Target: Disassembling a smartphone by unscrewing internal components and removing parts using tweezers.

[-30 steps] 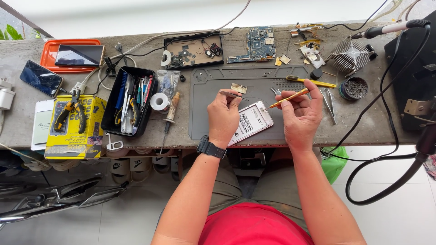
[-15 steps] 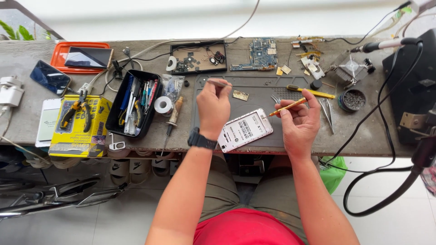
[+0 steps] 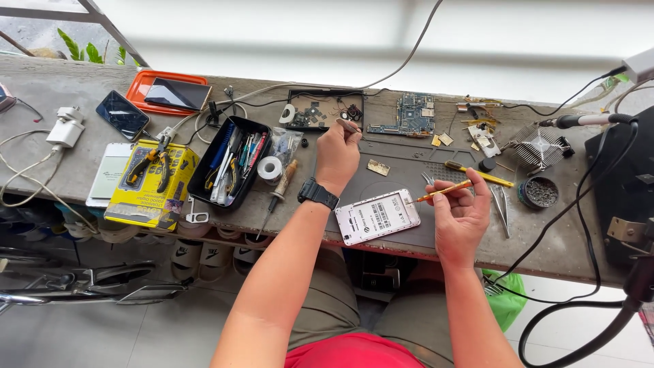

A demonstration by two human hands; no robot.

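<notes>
My left hand [image 3: 337, 155], with a black watch on the wrist, reaches toward the back of the grey work mat [image 3: 402, 170] and pinches a small flat part [image 3: 349, 126] near a black tray of phone parts [image 3: 320, 109]. My right hand [image 3: 462, 217] holds a thin yellow-handled screwdriver [image 3: 444, 190], its tip pointing left toward a white phone [image 3: 377, 217] lying face down with its back cover off at the mat's front edge. A small gold-coloured metal piece [image 3: 379, 167] lies on the mat between the hands.
A black bin of tools [image 3: 228, 163], a solder roll [image 3: 270, 167], a yellow box with pliers [image 3: 153, 184], phones and an orange tray [image 3: 170, 92] lie to the left. A blue circuit board [image 3: 412, 114], tweezers [image 3: 503, 208], a heatsink [image 3: 538, 146] and cables lie at the right.
My left hand has moved from the phone toward the back of the bench with the small part. My right hand has stayed put with the screwdriver. The camera view has shifted slightly.
</notes>
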